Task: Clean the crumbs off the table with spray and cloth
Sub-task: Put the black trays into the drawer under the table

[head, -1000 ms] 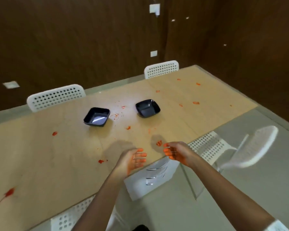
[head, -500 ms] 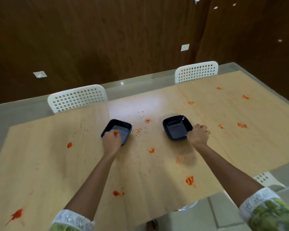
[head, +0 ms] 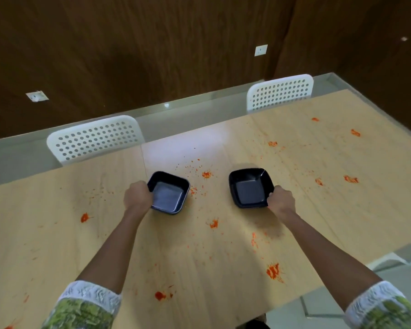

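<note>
Nearest the camera, two sleeves with white lace cuffs over a green print frame the bottom corners, the left sleeve (head: 81, 305) and the right sleeve (head: 384, 307), with bare forearms reaching forward over the light wood counter (head: 57, 245). Orange-red crumbs and smears are scattered across the surface: a blot (head: 160, 295) between the forearms near the front edge, a larger splash (head: 273, 271) beside the right forearm, and a smaller one (head: 214, 224) further in. Beyond these, the left hand (head: 138, 195) has its fingers curled over the near left rim of a black square dish (head: 169, 193), gripping it. The right hand (head: 280, 198) likewise grips the near right corner of a second black square dish (head: 249, 188). Both dishes look empty. Fine crumbs (head: 205, 174) lie between them. At the far edge stand two white perforated chairs, one on the left (head: 95, 138) and one on the right (head: 280, 91), before a dark wood-panelled wall (head: 152, 55).
</note>
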